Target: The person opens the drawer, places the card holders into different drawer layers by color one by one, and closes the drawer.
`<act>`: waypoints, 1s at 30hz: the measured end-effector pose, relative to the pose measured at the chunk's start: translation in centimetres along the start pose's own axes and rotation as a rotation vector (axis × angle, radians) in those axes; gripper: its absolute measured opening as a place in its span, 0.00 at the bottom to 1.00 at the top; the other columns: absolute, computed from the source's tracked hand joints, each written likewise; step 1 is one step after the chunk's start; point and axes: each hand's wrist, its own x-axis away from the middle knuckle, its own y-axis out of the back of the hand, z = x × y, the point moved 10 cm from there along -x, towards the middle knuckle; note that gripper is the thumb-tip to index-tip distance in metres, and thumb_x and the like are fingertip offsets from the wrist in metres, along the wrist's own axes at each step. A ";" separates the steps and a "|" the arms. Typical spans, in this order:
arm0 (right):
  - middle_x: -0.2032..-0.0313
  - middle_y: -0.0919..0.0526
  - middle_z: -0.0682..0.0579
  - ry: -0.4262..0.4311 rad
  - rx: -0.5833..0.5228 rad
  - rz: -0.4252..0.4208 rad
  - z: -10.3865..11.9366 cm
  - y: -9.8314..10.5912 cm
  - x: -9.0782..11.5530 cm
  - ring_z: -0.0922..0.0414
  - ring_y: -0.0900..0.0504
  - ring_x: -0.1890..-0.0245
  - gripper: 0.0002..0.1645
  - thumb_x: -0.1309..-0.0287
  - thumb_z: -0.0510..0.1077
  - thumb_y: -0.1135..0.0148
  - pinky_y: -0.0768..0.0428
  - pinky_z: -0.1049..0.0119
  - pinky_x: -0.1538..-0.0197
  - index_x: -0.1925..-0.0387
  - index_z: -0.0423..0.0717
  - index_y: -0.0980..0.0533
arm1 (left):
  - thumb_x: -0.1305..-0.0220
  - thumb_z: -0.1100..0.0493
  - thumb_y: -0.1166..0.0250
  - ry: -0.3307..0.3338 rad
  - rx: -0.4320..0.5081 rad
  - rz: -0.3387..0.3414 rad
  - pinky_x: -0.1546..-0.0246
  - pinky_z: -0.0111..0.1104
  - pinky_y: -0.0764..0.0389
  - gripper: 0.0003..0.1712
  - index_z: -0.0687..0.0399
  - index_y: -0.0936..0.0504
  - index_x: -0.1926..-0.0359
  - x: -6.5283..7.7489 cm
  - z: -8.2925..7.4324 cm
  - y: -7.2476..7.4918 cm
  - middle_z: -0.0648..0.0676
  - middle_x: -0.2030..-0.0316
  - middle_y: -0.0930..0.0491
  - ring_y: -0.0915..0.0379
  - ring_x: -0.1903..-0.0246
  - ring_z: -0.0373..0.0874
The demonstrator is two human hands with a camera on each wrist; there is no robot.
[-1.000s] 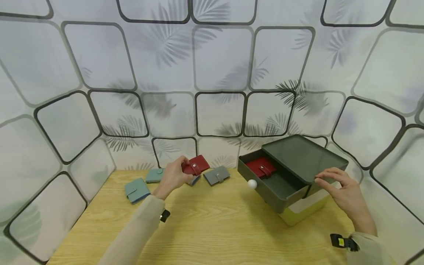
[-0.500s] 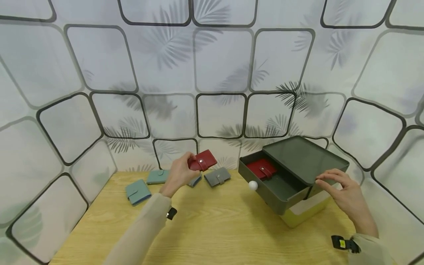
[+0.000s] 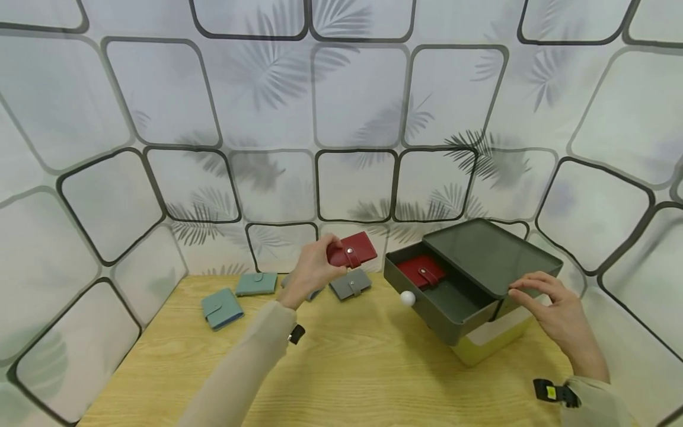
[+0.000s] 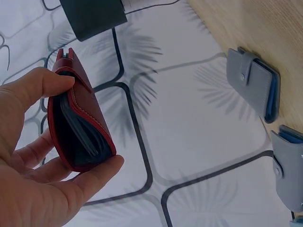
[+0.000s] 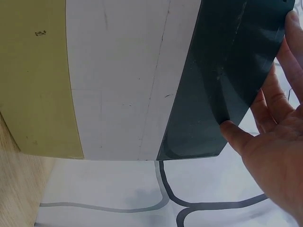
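My left hand (image 3: 315, 270) pinches a red wallet (image 3: 356, 249) by its near end, raised above the table beside a grey wallet (image 3: 350, 284). In the left wrist view the red wallet (image 4: 85, 113) shows dark inner sleeves, with the thumb on one side and fingers on the other. My right hand (image 3: 557, 314) grips the top corner edge of a drawer cabinet (image 3: 496, 255), thumb against its dark green side and fingers over the top. The cabinet's top drawer (image 3: 453, 323) is pulled out, and another red wallet (image 3: 421, 271) lies in its far left part.
Two teal wallets, one nearer (image 3: 222, 308) and one behind (image 3: 256, 283), lie on the left of the wooden table (image 3: 331, 367). A blue-grey wallet (image 3: 313, 295) is partly hidden by my left hand. A white round knob (image 3: 408, 298) sticks out from the drawer front.
My left hand has moved to the right and slightly up with the red wallet, from above the blue-grey wallet to beyond the grey one. The right hand and the drawer have stayed in place.
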 end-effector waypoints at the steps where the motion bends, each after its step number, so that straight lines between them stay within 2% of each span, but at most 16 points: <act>1: 0.57 0.24 0.68 -0.002 0.000 0.000 0.0 0.0 0.0 0.74 0.31 0.53 0.07 0.42 0.36 0.33 0.40 0.87 0.50 0.60 0.42 0.17 | 0.52 0.64 0.28 -0.015 -0.004 0.004 0.64 0.37 0.20 0.23 0.54 0.23 0.53 -0.1 -0.4 -0.1 0.57 0.58 0.17 0.22 0.64 0.48; 7: 0.57 0.25 0.71 -0.019 0.025 0.006 -0.2 0.0 0.0 0.76 0.32 0.53 0.08 0.41 0.38 0.33 0.39 0.86 0.52 0.59 0.42 0.16 | 0.53 0.65 0.28 -0.091 -0.002 0.025 0.65 0.35 0.21 0.23 0.54 0.24 0.54 -0.6 -3.0 -1.0 0.55 0.60 0.17 0.23 0.66 0.45; 18: 0.57 0.25 0.72 -0.016 0.028 0.010 -0.2 -0.1 0.1 0.77 0.32 0.52 0.08 0.41 0.39 0.33 0.40 0.87 0.51 0.59 0.43 0.16 | 0.52 0.63 0.29 -0.174 0.002 0.126 0.65 0.31 0.25 0.23 0.52 0.23 0.52 -1.5 -7.4 -3.7 0.51 0.60 0.19 0.26 0.66 0.41; 24: 0.57 0.24 0.71 0.000 0.008 -0.006 -0.2 0.0 0.0 0.75 0.32 0.52 0.08 0.42 0.36 0.33 0.39 0.87 0.50 0.60 0.42 0.16 | 0.52 0.62 0.28 -0.216 -0.024 0.203 0.67 0.28 0.26 0.23 0.50 0.24 0.53 -1.9 -9.3 -5.4 0.48 0.59 0.21 0.28 0.67 0.40; 30: 0.57 0.24 0.70 0.011 -0.003 -0.007 0.0 0.0 0.0 0.75 0.32 0.52 0.07 0.42 0.35 0.33 0.40 0.88 0.49 0.60 0.41 0.17 | 0.51 0.61 0.28 -0.239 -0.079 0.301 0.71 0.27 0.29 0.23 0.50 0.24 0.52 -2.0 -10.9 -6.9 0.47 0.62 0.22 0.31 0.68 0.41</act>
